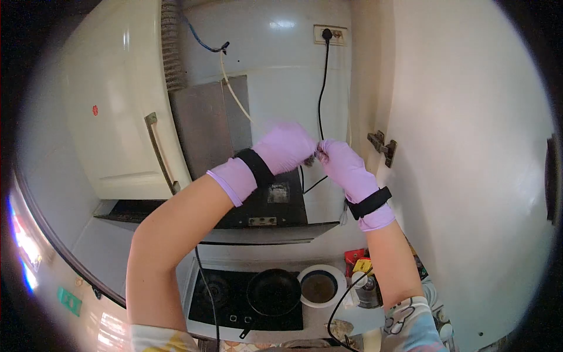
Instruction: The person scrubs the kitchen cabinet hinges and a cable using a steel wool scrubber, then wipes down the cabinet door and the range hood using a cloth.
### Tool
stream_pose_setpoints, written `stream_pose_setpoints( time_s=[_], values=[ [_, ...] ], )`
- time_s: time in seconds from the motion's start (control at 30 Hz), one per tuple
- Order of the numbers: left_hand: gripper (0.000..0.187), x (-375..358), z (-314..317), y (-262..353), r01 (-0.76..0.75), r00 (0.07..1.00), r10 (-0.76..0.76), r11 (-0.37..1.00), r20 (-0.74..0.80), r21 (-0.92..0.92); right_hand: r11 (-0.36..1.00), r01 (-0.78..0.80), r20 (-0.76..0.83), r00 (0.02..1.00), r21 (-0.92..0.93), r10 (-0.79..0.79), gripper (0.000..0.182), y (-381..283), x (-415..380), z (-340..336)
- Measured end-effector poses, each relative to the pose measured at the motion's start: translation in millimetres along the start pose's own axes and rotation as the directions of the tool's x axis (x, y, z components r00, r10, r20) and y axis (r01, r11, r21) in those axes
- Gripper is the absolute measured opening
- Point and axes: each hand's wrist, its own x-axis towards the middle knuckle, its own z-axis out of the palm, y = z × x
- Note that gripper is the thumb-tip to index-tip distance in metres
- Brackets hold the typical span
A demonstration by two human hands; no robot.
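Note:
Both hands wear light purple gloves with black bands at the wrists, raised in front of the wall above the range hood. My left hand (285,145) is closed, with its fingertips near a small dark, rough thing (309,159). Beside it, my right hand (342,163) is also closed, its fingers almost meeting the left ones around the black cable (321,111). That cable hangs from a plug (326,34) in the wall socket. What the fingers hold is too small to name. The hood (264,202) lies below and behind the hands.
An open cabinet door (469,146) with a hinge (382,148) stands at right, a closed cabinet (120,105) at left. Below are a stove (234,287) with a black pan (274,292), a white bowl (305,300) and several packets and jars. A loose black cable hangs over the stove.

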Motion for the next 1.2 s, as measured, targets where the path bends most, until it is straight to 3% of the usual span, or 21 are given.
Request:
stream_pose_setpoints(
  time_s=[0.1,0.2,0.27,0.4,0.5,0.57,0.7,0.77,0.8,0.87,0.9,0.97,1.07,1.2],
  values=[
    [0.01,1.8,0.7,12.0,0.082,0.995,-0.082,0.997,0.056,0.004,0.998,0.0,-0.018,1.0,-0.056,-0.001,0.015,-2.8,-2.0,1.2],
    [0.01,3.9,3.0,10.8,0.064,0.997,-0.064,0.998,0.032,-0.017,1.0,0.01,-0.002,1.0,-0.001,-0.01,0.014,8.6,-3.9,8.5],
    [0.01,4.4,7.5,6.0,-0.025,0.998,0.024,0.999,0.052,0.024,1.0,0.02,0.001,1.0,0.009,-0.02,0.015,11.8,-9.1,13.2],
    [0.009,-0.5,-9.3,-25.5,-0.004,0.995,-0.001,0.999,0.096,0.053,0.997,0.043,-0.04,0.998,0.067,-0.04,0.015,34.9,-8.6,20.2],
    [0.009,-9.1,-24.3,-58.2,-0.019,1.0,0.019,0.993,0.007,0.117,0.989,0.106,-0.052,0.994,0.1,-0.101,0.016,47.7,-8.7,24.6],
    [0.009,-15.7,-38.6,-88.0,0.106,0.992,-0.122,0.961,0.045,0.256,0.996,0.063,-0.061,0.996,0.061,-0.059,0.017,47.8,-11.1,16.4],
    [0.008,-25.1,-33.0,-96.0,0.118,0.989,-0.143,0.909,0.034,0.401,0.997,-0.03,-0.015,0.999,0.073,0.031,0.018,58.1,1.3,27.3],
    [0.008,-22.1,-36.2,-84.4,0.131,0.991,-0.116,0.897,-0.062,0.421,0.997,0.076,-0.05,0.996,-0.016,-0.077,0.018,56.2,7.8,30.4],
    [0.008,-17.1,-36.7,-77.9,0.135,0.991,-0.118,0.895,-0.066,0.426,0.997,0.081,-0.054,0.995,-0.017,-0.082,0.018,51.1,10.5,29.4],
    [0.009,-9.2,-29.8,-60.6,0.066,0.985,-0.119,0.928,0.126,0.366,0.995,0.063,-0.046,0.997,0.078,-0.06,0.018,39.0,10.9,27.0],
    [0.009,-11.1,-24.4,-51.8,0.067,0.985,-0.12,0.929,0.127,0.364,0.995,0.064,-0.044,0.997,0.078,-0.06,0.018,37.0,10.2,24.6],
    [0.009,-14.7,-16.1,-39.0,-0.016,1.0,0.017,0.955,0.0,0.297,0.995,0.058,-0.1,0.994,0.078,-0.05,0.018,37.3,10.2,18.4],
    [0.014,-24.4,-13.1,-46.3,0.01,1.0,-0.013,0.98,0.014,0.196,0.975,-0.058,-0.061,0.996,0.213,0.072,0.018,53.2,4.8,10.1],
    [0.022,-29.4,-12.6,-44.4,0.038,0.999,-0.032,0.983,-0.033,0.178,0.977,-0.023,-0.085,0.996,0.212,0.042,0.018,54.6,2.1,11.7]
  ],
)
